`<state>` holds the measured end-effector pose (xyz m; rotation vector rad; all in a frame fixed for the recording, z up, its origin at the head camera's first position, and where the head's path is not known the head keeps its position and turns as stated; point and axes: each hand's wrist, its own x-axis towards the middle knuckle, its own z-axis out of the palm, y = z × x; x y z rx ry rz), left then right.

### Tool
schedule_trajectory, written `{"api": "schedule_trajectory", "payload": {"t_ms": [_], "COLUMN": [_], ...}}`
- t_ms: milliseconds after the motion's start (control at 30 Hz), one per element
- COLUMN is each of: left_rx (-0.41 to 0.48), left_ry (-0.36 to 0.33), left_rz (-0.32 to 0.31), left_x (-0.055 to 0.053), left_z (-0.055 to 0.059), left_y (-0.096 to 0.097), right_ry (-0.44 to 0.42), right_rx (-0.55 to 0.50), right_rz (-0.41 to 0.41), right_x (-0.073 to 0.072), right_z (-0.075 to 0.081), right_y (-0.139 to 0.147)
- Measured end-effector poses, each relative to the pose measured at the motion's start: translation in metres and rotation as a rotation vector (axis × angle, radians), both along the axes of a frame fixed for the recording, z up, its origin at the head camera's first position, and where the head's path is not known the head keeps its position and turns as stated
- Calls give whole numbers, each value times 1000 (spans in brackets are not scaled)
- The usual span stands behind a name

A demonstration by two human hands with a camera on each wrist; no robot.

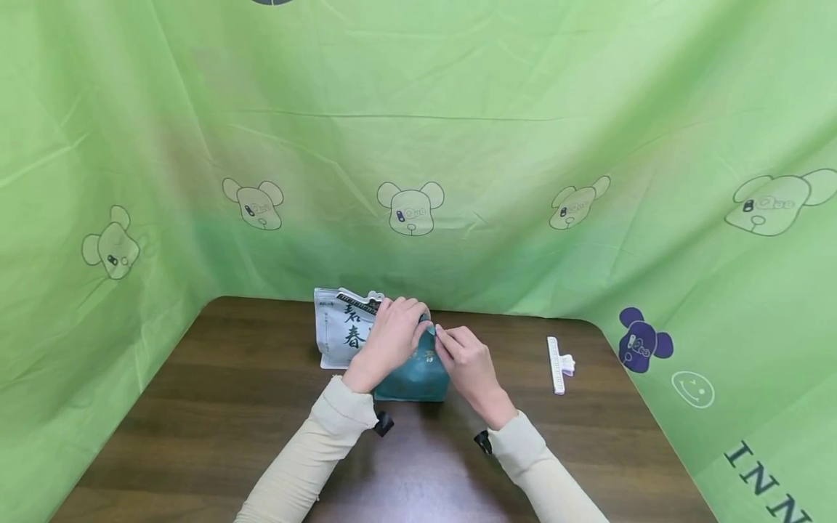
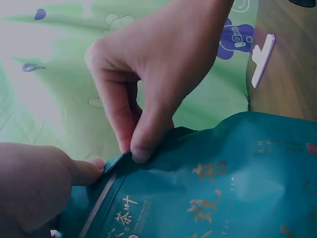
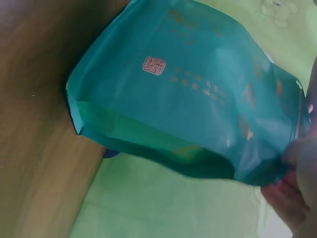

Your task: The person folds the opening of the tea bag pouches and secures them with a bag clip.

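Observation:
A teal tea bag (image 1: 412, 378) with gold lettering stands upright on the table. The left hand (image 1: 394, 330) grips its top edge, fingers curled over it and thumb in front. At the top right corner, the right hand (image 1: 466, 362) pinches the edge between thumb and fingers, as the left wrist view shows with the right hand (image 2: 148, 84) bent down onto the bag (image 2: 198, 188). A pale seam strip runs just below that edge. In the right wrist view the side fold of the bag (image 3: 163, 106) bulges out.
Behind the left hand stands a pale blue pouch (image 1: 333, 338) with dark characters, a white-edged clip (image 1: 356, 301) across its top. A white bag clip (image 1: 556, 365) lies on the wooden table (image 1: 248, 407) at right. Green cloth (image 1: 418, 145) surrounds the back and sides.

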<state>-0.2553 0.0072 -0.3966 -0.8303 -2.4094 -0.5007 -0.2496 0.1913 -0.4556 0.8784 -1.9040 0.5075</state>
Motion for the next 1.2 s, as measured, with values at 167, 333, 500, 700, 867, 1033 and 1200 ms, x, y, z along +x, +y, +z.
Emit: {"api": "schedule_trajectory", "payload": {"t_ms": [167, 333, 500, 700, 867, 1033, 1200], "left_rx": [-9, -20, -14, -19, -33, -20, 13], "left_ry": [-2, 14, 37, 60, 61, 50, 63], "left_rz": [-9, -14, 5, 44, 65, 82, 85], "left_x": [2, 3, 3, 3, 5, 6, 7], "left_z": [0, -1, -2, -3, -2, -1, -3], "left_y": [0, 0, 1, 3, 4, 5, 6], "right_ry": [-203, -490, -565, -510, -489, -484, -487], "right_rx": [-99, -194, -188, -174, -170, -176, -179], "right_rz": [157, 268, 296, 341, 371, 372, 376], "right_x": [-4, -11, -13, -3, -3, -6, -5], "right_z": [3, 10, 19, 41, 44, 41, 41], "right_y": [11, 15, 12, 5, 3, 3, 3]}}
